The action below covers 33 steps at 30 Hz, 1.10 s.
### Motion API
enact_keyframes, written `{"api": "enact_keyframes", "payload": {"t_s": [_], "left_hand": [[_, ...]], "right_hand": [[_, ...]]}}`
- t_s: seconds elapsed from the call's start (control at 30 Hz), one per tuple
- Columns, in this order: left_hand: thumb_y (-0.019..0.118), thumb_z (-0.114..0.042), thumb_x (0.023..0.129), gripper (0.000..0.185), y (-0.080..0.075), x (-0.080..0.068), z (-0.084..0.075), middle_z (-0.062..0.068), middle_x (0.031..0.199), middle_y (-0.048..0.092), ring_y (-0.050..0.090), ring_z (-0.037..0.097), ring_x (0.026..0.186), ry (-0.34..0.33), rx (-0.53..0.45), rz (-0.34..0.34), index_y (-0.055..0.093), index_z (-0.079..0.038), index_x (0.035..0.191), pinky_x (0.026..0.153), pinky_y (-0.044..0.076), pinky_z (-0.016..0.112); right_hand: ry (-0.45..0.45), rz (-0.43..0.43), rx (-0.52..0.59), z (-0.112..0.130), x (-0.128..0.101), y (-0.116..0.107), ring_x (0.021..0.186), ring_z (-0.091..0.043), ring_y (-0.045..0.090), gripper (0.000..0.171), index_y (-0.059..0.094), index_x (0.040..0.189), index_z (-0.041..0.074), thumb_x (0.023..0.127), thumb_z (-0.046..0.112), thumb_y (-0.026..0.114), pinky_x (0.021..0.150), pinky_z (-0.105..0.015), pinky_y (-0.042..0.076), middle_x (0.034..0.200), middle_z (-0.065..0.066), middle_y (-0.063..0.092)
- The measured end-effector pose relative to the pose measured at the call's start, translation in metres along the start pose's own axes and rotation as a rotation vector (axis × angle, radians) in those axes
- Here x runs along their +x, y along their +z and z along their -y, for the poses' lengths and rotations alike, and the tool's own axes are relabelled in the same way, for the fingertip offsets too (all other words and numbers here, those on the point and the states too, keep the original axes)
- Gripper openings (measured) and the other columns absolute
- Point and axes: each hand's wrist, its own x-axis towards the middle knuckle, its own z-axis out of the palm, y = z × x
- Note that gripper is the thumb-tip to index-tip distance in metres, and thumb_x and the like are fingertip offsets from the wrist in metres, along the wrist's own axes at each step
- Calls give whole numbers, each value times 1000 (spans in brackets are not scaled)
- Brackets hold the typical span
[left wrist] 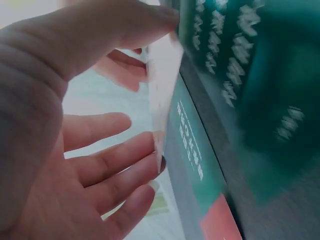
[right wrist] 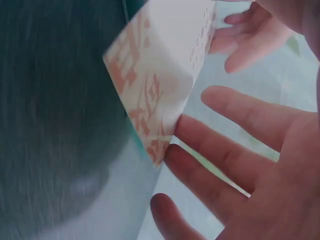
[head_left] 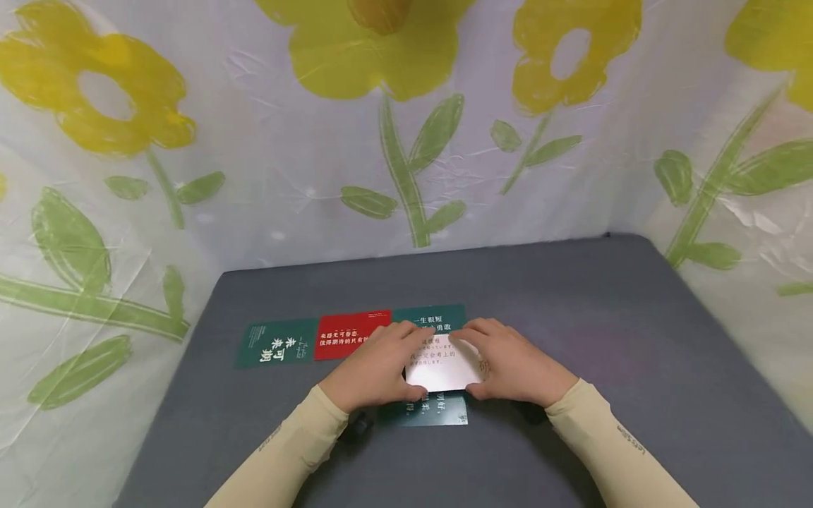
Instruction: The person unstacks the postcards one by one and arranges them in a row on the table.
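Between both hands, a white card (head_left: 443, 368) with printed lettering is held above the dark grey table. My left hand (head_left: 380, 363) grips its left side, thumb at the near corner and fingertips at the far edge. On the right side my right hand (head_left: 522, 363) holds it the same way. In the right wrist view the card (right wrist: 160, 85) is tilted and shows large orange-brown characters. A green card (head_left: 438, 411) lies below the near edge of the white one, partly hidden. Another green card (head_left: 444, 314) lies just beyond it, partly covered by the hands.
To the left on the table (head_left: 571, 289) lie a red card (head_left: 343, 331) and a green card (head_left: 276, 343), in a row with the far green card. A white curtain (head_left: 279, 169) painted with yellow flowers stands behind the table and at its sides.
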Motion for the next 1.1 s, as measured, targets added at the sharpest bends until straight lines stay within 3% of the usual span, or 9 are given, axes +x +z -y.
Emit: {"api": "enact_keyframes", "payload": {"t_s": [0.13,0.3,0.6,0.77,1.1], "left_hand": [[94,-46,77,99,4,32,-3,3,147,62,57,18,131,-4,0,3,51,-16,161,115,47,47],[90,-48,83,96,7,70,-11,6,150,60,56,21,136,4,9,14,48,-13,163,121,41,49],[88,-51,86,97,9,129,-25,6,154,59,56,21,139,1,21,57,46,-13,164,114,41,48],[89,-52,84,99,10,143,-26,6,156,59,55,19,139,-15,18,74,46,-13,164,113,40,47],[90,-51,84,99,16,148,-30,5,156,59,56,19,140,-25,25,100,47,-14,164,114,39,48]], "right_hand": [[35,-41,26,-21,-1,-13,139,-30,54,79,62,150,13,78,23,93,114,-61,45,148,-6,62],[107,-59,47,-47,-3,-25,147,-36,45,83,55,156,13,79,16,87,116,-70,36,157,-10,55],[206,-58,117,-91,-7,-33,154,-40,32,91,45,164,16,80,12,79,115,-76,25,167,-11,43],[228,-36,147,-102,-7,-34,156,-43,29,90,44,164,17,80,11,77,112,-80,26,170,-13,40],[256,-5,169,-110,-9,-30,158,-47,29,94,39,167,16,82,11,78,116,-81,27,172,-14,37]]}}
